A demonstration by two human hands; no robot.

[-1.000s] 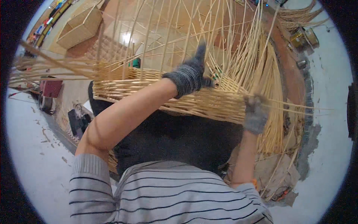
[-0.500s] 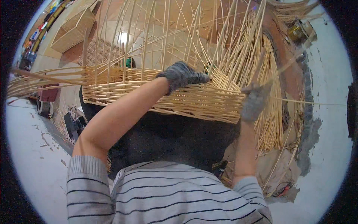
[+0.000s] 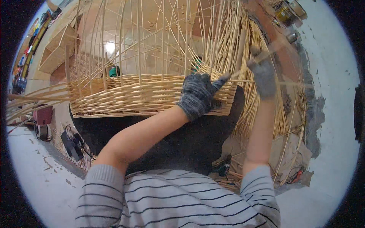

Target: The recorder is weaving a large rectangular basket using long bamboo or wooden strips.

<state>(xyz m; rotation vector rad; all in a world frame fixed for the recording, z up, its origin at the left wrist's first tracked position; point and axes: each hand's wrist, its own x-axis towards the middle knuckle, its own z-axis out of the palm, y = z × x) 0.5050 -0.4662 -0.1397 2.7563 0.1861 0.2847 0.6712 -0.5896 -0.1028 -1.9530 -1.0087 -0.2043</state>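
A rectangular wicker basket (image 3: pixel 133 97) in pale rods lies across my lap, with tall upright stakes rising from its sides. My left hand (image 3: pixel 199 95), in a grey knitted glove, grips its near side close to the right corner, the thumb laid along the rim. Right of that corner, my right hand (image 3: pixel 263 78) in a similar glove is raised and closed on a wicker rod (image 3: pixel 243 72) leading to the basket corner. Motion smears the fingers and the rod's far part. Another rod (image 3: pixel 292 83) sticks out rightward, passing by the right hand.
A thick bundle of loose rods (image 3: pixel 279 114) lies at the right. More rods (image 3: pixel 34 100) jut out leftward from the basket. On the floor are a box-shaped wicker piece (image 3: pixel 57 49), a metal can (image 3: pixel 287 13) and a black device (image 3: pixel 71 146). A white wall (image 3: pixel 334 95) stands at right.
The basket has shifted left in view. My left hand has moved right to the corner and turned its back up. My right hand has left the corner and risen with the rod.
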